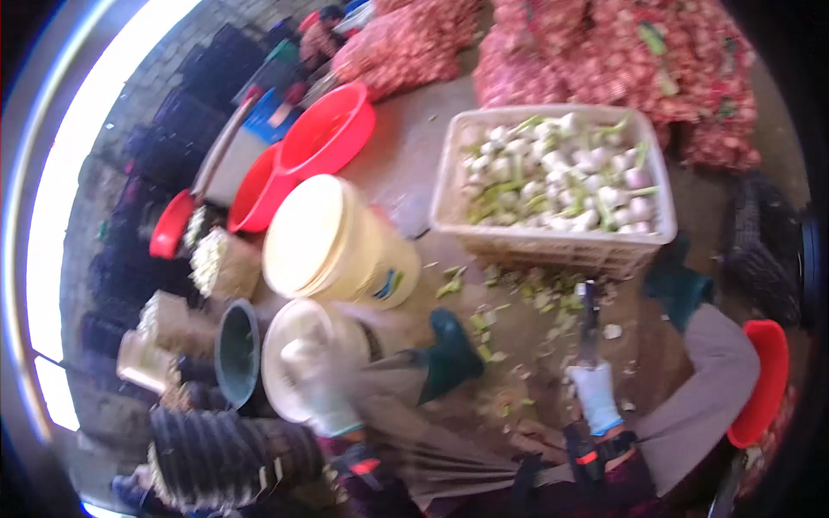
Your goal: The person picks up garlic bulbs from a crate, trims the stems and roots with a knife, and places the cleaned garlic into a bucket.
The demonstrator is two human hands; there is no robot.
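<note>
My right hand [596,390], in a white glove, grips a knife [589,324] that points away from me over trimmings on the ground. My left hand [321,390], also gloved and blurred, hovers over a white bucket [304,338] at my left knee; whether it holds anything is unclear. A white plastic crate [553,242] filled with white bulbs and green stalks stands in front of me. My green boots [449,354] rest on the ground on either side of the trimmings.
A cream bucket [332,242] lies tilted beside red basins [324,134]. Red mesh sacks [604,52] are piled behind the crate. A dark pail [237,352] and black crates [224,453] stand on the left. A red stool [764,393] is at my right.
</note>
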